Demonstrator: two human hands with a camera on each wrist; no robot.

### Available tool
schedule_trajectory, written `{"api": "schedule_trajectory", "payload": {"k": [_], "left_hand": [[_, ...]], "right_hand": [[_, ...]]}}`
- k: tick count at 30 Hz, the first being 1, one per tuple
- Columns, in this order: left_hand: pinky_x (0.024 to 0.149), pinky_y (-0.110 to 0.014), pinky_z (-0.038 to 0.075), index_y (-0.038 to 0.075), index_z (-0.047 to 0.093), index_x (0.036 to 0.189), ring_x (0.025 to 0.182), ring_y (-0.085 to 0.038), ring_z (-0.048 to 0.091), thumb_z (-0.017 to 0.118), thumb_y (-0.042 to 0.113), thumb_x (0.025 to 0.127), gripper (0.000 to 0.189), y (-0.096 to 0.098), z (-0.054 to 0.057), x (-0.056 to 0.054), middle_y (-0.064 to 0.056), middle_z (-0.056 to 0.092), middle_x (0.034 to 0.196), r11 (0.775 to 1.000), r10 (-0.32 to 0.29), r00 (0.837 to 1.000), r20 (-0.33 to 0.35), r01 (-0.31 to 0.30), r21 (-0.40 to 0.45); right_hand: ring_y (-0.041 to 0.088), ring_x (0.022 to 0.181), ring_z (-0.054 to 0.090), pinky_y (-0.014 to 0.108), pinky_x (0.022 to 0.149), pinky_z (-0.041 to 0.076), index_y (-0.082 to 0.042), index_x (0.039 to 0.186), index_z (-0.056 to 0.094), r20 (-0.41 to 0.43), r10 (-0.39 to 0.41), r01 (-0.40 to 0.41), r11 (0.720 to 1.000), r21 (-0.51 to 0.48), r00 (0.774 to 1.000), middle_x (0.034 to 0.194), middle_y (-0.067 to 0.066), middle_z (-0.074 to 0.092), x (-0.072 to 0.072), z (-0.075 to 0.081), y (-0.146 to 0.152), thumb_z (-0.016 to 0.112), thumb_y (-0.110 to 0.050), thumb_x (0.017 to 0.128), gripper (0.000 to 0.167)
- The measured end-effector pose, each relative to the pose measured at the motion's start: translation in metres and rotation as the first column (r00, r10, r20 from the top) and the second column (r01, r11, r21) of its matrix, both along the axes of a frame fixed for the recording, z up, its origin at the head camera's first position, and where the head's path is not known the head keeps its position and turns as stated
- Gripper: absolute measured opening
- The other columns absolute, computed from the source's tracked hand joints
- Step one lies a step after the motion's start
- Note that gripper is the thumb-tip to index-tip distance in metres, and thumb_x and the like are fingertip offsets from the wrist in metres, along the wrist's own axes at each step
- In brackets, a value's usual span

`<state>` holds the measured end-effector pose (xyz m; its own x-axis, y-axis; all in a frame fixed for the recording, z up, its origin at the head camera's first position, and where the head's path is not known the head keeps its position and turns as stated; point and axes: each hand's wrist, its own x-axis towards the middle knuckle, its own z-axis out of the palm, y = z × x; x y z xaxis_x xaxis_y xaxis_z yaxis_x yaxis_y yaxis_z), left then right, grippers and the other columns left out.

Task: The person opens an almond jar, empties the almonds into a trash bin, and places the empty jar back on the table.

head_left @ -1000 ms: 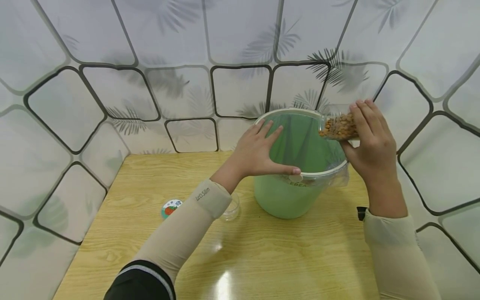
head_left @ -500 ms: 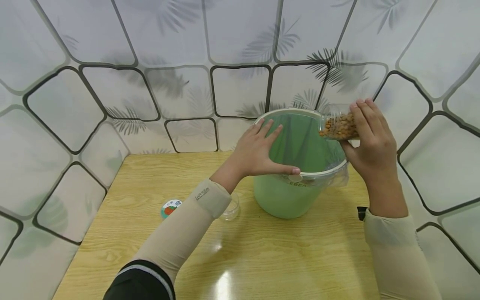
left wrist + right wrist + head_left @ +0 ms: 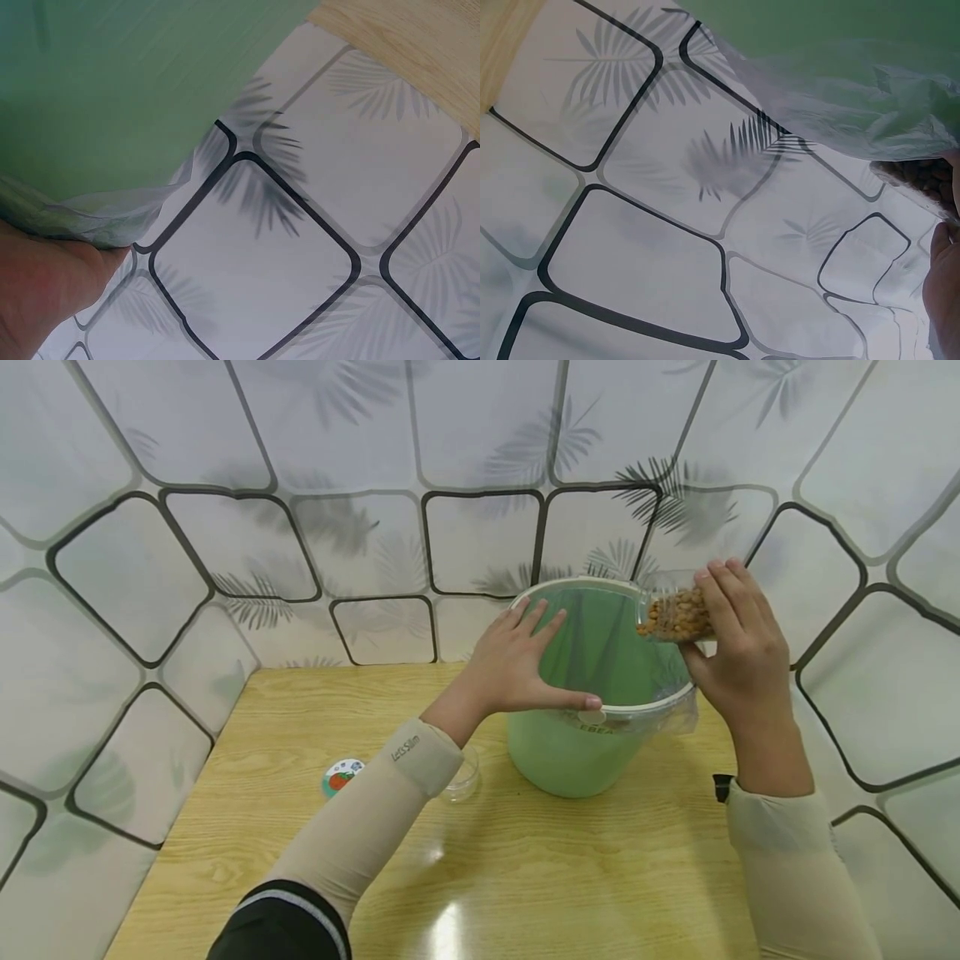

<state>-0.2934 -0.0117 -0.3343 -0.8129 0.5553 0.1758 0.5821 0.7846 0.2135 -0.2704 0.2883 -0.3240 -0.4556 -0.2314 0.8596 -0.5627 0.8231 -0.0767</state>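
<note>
A light green trash bin [image 3: 573,760] with a clear plastic liner [image 3: 678,717] folded over its white rim stands on the table. My left hand [image 3: 506,668] lies at the bin's left rim, fingers spread and thumb stretched along the front edge. On the other side, my right hand [image 3: 746,652] grips a clear jar [image 3: 663,581] turned on its side, its mouth pointing left over the bin opening. Small orange-brown nuts or beans [image 3: 678,617] lie along the jar's lower side. In the right wrist view the jar's dark contents [image 3: 928,180] show below the liner.
A round lid with a tomato picture [image 3: 342,777] lies on the wooden table [image 3: 570,877], left of the bin. Beside my left forearm sits a small clear round container [image 3: 463,781], partly covered by the sleeve. Patterned walls [image 3: 480,435] enclose the table behind and at both sides.
My right hand has shifted very slightly left with the jar. The left hand and the bin stay where they were.
</note>
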Motion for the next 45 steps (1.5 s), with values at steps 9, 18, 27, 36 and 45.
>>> {"api": "schedule_trajectory", "payload": {"k": [9, 18, 27, 36, 45], "left_hand": [[0.136, -0.052, 0.008, 0.027, 0.010, 0.173, 0.168, -0.031, 0.004, 0.060, 0.092, 0.079, 0.124, -0.0005, 0.0003, 0.0000, -0.012, 0.012, 0.180, 1.000, 0.001, 1.000, -0.006, -0.001, -0.005], [0.137, -0.051, 0.007, 0.028, 0.009, 0.172, 0.168, -0.030, 0.003, 0.059, 0.093, 0.079, 0.125, 0.0001, -0.0007, 0.0004, -0.012, 0.011, 0.180, 1.000, 0.000, 1.000, 0.006, 0.000, 0.004], [0.137, -0.051, 0.007, 0.028, 0.009, 0.172, 0.168, -0.031, 0.003, 0.059, 0.093, 0.079, 0.124, 0.0002, -0.0008, 0.0003, -0.012, 0.012, 0.180, 1.000, -0.003, 1.000, 0.002, 0.003, 0.004], [0.137, -0.051, 0.007, 0.028, 0.010, 0.173, 0.168, -0.030, 0.004, 0.059, 0.093, 0.079, 0.124, 0.0001, -0.0002, 0.0009, -0.012, 0.012, 0.179, 1.000, -0.007, 1.000, 0.007, 0.007, 0.010], [0.136, -0.052, 0.008, 0.026, 0.013, 0.173, 0.168, -0.031, 0.004, 0.059, 0.094, 0.078, 0.125, 0.0003, -0.0009, -0.0003, -0.013, 0.014, 0.179, 1.000, -0.005, 1.000, -0.006, 0.006, 0.012]], "right_hand": [[0.040, 0.153, 0.045, 0.043, 0.130, 0.033, -0.001, 0.151, 0.057, 0.003, 0.000, 0.000, 1.000, 0.017, 1.000, 0.154, 0.024, 0.057, 0.0009, 0.0002, -0.0001, 0.083, 0.016, 0.075, 0.082], [0.038, 0.154, 0.044, 0.041, 0.131, 0.032, -0.001, 0.149, 0.058, 0.012, -0.013, 0.012, 1.000, 0.011, 1.000, 0.154, 0.023, 0.057, 0.0020, -0.0008, -0.0007, 0.081, 0.017, 0.076, 0.079], [0.038, 0.154, 0.044, 0.042, 0.131, 0.033, -0.001, 0.149, 0.058, -0.007, -0.010, 0.011, 1.000, 0.023, 1.000, 0.154, 0.023, 0.057, 0.0022, -0.0007, -0.0016, 0.079, 0.016, 0.079, 0.075], [0.038, 0.154, 0.044, 0.041, 0.131, 0.033, -0.002, 0.149, 0.058, -0.012, -0.017, 0.018, 0.999, 0.027, 1.000, 0.154, 0.023, 0.057, 0.0025, -0.0009, -0.0016, 0.077, 0.016, 0.080, 0.074], [0.037, 0.155, 0.044, 0.041, 0.130, 0.033, -0.002, 0.149, 0.058, -0.019, -0.015, 0.015, 0.999, 0.028, 1.000, 0.154, 0.023, 0.057, 0.0025, -0.0003, -0.0019, 0.077, 0.016, 0.080, 0.074]]}}
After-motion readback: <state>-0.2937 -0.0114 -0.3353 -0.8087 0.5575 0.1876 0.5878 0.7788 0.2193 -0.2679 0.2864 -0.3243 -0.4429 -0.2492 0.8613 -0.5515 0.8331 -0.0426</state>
